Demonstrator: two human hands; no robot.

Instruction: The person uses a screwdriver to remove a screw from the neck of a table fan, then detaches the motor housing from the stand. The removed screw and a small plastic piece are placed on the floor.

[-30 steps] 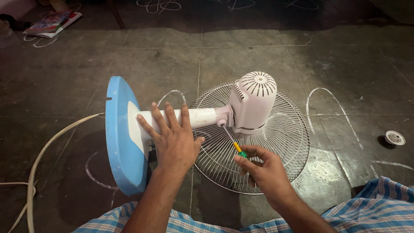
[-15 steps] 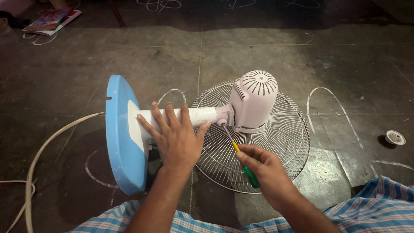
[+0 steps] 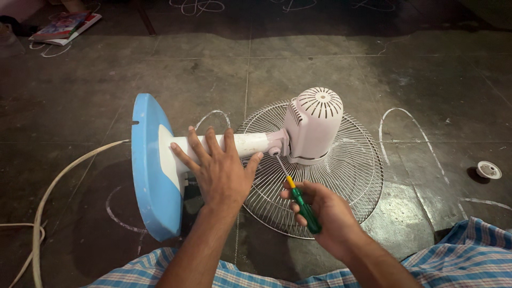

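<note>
Left grip (image 3: 218,170) spread flat, pressing the fan's white neck (image 3: 250,143) just right of the blue base (image 3: 152,170). Right grip (image 3: 325,213) pinches the green screwdriver (image 3: 298,200), tip on the pivot screw (image 3: 274,151) ahead-left. Risk: angled shaft cams out, strips the head, jabs the wire guard (image 3: 346,176) beneath.

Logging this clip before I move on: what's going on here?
A person sitting on a dark floor works on a table fan lying grille-down. The left hand lies flat on the fan's white neck, beside the blue base. The right hand holds a green-handled screwdriver, its tip set at a screw on the joint below the motor housing. A small white cap lies on the floor to the right.
</note>
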